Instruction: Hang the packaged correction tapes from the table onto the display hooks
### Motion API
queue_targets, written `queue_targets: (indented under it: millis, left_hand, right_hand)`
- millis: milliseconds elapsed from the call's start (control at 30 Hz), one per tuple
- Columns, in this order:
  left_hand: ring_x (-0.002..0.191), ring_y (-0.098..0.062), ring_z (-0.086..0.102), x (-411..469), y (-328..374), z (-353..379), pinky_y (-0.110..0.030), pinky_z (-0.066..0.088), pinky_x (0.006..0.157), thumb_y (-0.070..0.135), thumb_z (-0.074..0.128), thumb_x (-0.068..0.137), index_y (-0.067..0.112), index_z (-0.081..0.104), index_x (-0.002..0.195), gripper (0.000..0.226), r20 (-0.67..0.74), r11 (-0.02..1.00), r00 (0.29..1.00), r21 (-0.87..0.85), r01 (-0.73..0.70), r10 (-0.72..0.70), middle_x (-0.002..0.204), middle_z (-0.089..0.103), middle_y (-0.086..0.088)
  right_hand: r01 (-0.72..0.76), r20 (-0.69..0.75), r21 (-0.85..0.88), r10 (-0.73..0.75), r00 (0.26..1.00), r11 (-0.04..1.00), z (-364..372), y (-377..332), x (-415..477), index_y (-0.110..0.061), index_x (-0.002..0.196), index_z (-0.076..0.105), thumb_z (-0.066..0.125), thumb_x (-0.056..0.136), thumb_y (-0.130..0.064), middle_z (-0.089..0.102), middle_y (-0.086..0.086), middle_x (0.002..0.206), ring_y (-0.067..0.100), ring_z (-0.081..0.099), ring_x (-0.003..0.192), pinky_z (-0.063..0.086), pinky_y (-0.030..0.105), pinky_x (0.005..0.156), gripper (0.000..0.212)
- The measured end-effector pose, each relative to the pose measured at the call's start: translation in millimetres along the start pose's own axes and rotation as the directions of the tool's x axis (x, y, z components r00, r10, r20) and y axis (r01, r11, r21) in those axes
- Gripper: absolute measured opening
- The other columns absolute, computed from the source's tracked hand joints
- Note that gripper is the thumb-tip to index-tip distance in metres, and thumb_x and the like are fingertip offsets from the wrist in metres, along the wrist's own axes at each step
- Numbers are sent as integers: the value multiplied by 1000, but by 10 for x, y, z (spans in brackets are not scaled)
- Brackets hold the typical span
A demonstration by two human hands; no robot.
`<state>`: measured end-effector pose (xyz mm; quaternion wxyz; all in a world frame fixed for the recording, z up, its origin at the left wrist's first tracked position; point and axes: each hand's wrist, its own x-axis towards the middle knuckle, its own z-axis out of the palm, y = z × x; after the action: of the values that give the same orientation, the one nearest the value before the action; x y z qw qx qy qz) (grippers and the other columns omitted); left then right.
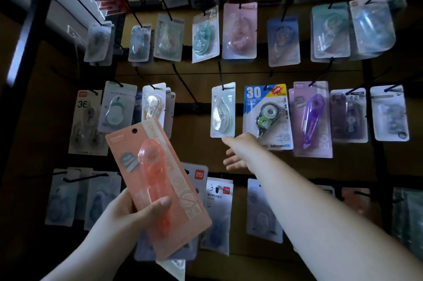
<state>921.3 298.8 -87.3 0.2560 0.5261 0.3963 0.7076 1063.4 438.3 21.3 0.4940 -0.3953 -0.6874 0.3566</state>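
Observation:
My left hand [128,214] grips an orange packaged correction tape [158,189] by its lower half, thumb across the front, its hang hole at the top left. The pack is tilted in front of the display wall. My right hand [238,152] reaches forward with relaxed fingers, its fingertips just under a clear-and-white packaged tape [223,110] that hangs on a black hook [220,74]. To the left of that pack a bare black hook [185,85] sticks out. More packs seem to lie behind the orange one in my left hand.
The wall is full of hanging packs in rows: a blue "30" pack [266,115], a purple pack [312,118], a pink pack [239,31]. A dark upright post [34,17] stands at the left.

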Motion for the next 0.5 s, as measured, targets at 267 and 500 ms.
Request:
queue_targets:
  millis: [267, 500]
  left_hand:
    - [91, -28, 67, -22, -14, 450, -42, 53, 79, 27, 70, 48, 14, 59, 105, 59, 100, 995, 990, -19, 99, -96, 92, 74, -9]
    - [73, -11, 73, -90, -217, 778, -24, 55, 60, 24, 66, 57, 20, 62, 92, 36, 155, 999, 987, -9, 51, -49, 77, 77, 5]
  right_hand:
    - [245, 340, 128, -275, 900, 961, -252, 266, -800, -22, 95, 54, 51, 81, -53, 60, -1, 97, 16, 58, 97, 47, 31, 84, 34]
    - [287, 339, 82, -297, 893, 955, -431, 452, -929, -32, 86, 58, 68, 79, -25, 64, -2, 102, 19, 61, 105, 50, 40, 95, 14]
